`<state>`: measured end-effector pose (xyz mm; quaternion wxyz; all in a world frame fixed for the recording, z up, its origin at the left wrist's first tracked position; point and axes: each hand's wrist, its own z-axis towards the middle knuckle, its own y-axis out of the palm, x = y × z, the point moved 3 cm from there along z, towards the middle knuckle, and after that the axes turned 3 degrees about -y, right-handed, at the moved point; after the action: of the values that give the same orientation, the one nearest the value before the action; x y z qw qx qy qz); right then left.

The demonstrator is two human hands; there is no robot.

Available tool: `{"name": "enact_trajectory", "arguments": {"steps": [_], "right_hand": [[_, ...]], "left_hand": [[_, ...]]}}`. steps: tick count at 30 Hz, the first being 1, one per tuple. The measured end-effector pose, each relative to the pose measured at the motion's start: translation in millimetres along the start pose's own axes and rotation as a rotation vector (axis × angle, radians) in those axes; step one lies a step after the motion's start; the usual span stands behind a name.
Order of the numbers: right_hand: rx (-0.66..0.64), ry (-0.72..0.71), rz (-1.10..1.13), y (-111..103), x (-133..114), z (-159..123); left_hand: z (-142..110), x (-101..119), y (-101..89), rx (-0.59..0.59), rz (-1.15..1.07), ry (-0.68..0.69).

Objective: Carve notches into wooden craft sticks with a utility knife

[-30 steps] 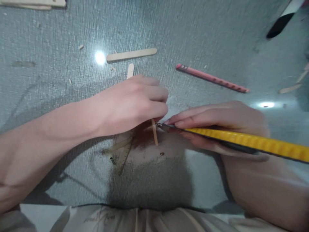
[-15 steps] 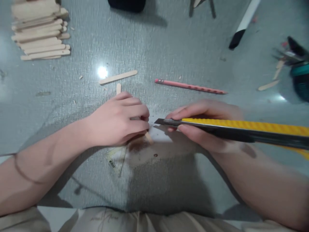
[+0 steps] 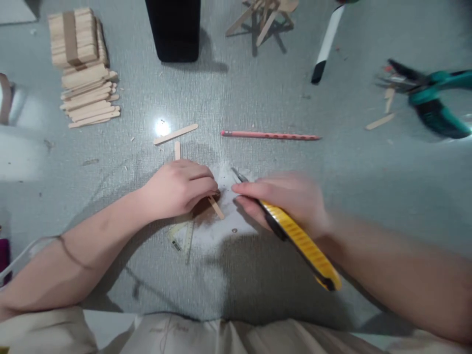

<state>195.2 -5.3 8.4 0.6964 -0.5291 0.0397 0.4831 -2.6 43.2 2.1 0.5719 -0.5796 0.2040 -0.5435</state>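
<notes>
My left hand [image 3: 180, 189] is curled on the table, its fingers closed on a wooden craft stick [image 3: 217, 208] whose end pokes out below the fingertips. The fingers hide the rest of that stick. Above the knuckles, the end of another craft stick [image 3: 177, 150] shows, partly covered by the hand. My right hand [image 3: 283, 199], slightly blurred, grips a yellow utility knife [image 3: 300, 243]. The knife's blade tip points up and left, apart from the stick, while the handle slants toward the lower right. A clear triangle ruler [image 3: 189, 241] lies below my left hand.
A loose craft stick [image 3: 176, 134] and a pink pencil [image 3: 271, 135] lie beyond my hands. Stacked craft sticks [image 3: 90, 98] are at upper left. A black object [image 3: 175, 32], a stick structure [image 3: 263, 19], a white marker [image 3: 328, 42] and teal pliers [image 3: 427, 98] stand farther out.
The knife has swung from nearly level to slanted, its blade now pointing up-left, and my right hand's grip on it looks different. My left hand stays on the stick. The view has widened.
</notes>
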Motion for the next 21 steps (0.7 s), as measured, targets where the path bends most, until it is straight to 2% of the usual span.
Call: {"name": "enact_trajectory", "arguments": {"steps": [2,5,13,18,21], "right_hand": [[-0.014,0.034,0.018,1,0,1],[0.032,0.109,0.042,-1,3,4],[0.077,0.137,0.155,0,5,5],[0.146,0.156,0.198,-3,9,5],[0.21,0.209,0.253,-1,15,2]], "left_hand": [[-1,0,-0.1,0.011,-0.009,0.02],[-2,0,0.5,-0.004,0.002,0.022],[8,14,0.0,-0.092,0.127,-0.15],[14,23,4.5,-0.182,0.274,-0.111],[19,23,-10.1,-0.186,0.324,-0.125]]}}
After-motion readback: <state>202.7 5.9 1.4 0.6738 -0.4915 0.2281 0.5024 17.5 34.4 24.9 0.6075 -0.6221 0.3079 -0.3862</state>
